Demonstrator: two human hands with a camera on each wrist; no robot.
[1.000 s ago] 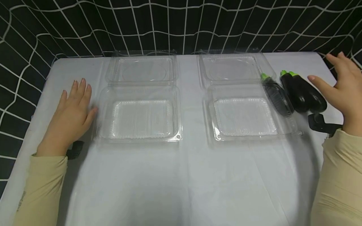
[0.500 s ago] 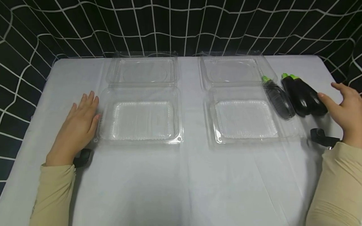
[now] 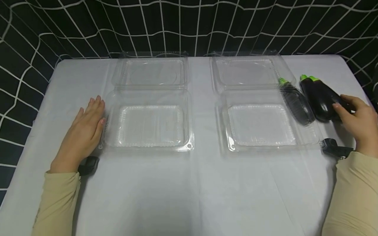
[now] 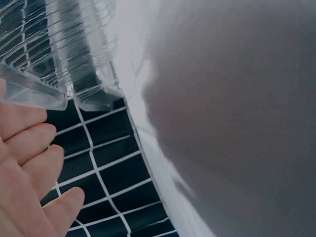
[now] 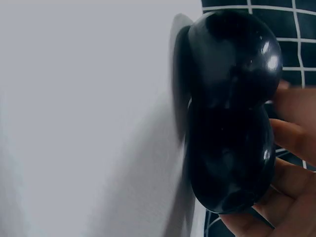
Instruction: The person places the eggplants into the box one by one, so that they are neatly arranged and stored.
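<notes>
My right hand [image 3: 361, 119] has its thumb and fingers around the blunt end of the rightmost eggplant [image 3: 329, 93]. A second dark eggplant [image 3: 315, 100] lies against it, and a third eggplant [image 3: 296, 101] shows through the clear side of the right container. In the right wrist view, two rounded eggplant ends stand close together, the lower one an eggplant [image 5: 229, 158] with fingers curled along its side. On the left, my left hand [image 3: 81, 136] lies with fingers straight beside the clear left container [image 3: 186, 146]. Whether its thumb touches the rim I cannot tell.
The lidded clear right container [image 3: 231, 146] stands with its lid [image 3: 251, 70] folded back. The left container's lid [image 3: 152, 72] is folded back too. A white cloth [image 3: 177, 193] covers the table. A dark backdrop with white grid lines [image 3: 189, 32] rises behind it.
My right hand has come down and in from above the table's right edge and taken hold of the rightmost eggplant. My left hand has shifted slightly right, closer to the left container.
</notes>
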